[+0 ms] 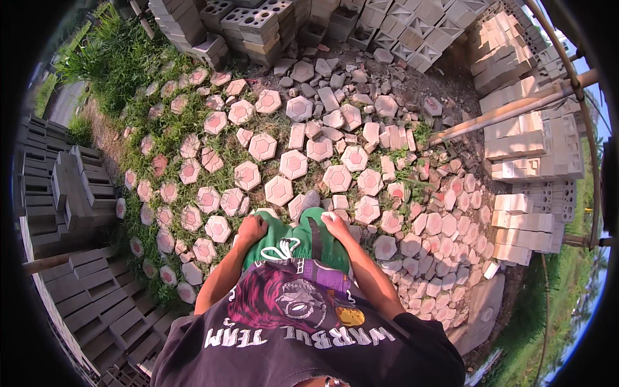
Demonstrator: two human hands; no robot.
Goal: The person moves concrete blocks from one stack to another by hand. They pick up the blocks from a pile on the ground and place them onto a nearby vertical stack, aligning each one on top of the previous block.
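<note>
Both hands just resting on my green shorts (pixel 293 235) right now. Left hand (pixel 252 228) is curled into a loose fist on my thigh, right hand (pixel 336 225) lies flatter on the other one, neither holding anything. Straight ahead of them are hexagonal pavers (pixel 278 190) laid in the grass (pixel 129 71), the nearest just past my knees, about equally close to either hand. Farther out: stacks of grey blocks (pixel 258 26) ahead, more white ones (pixel 529 148) to my right.

Bright daylight, short soft shadows, sharp centre, strong fisheye bending, black vignette corners
</note>
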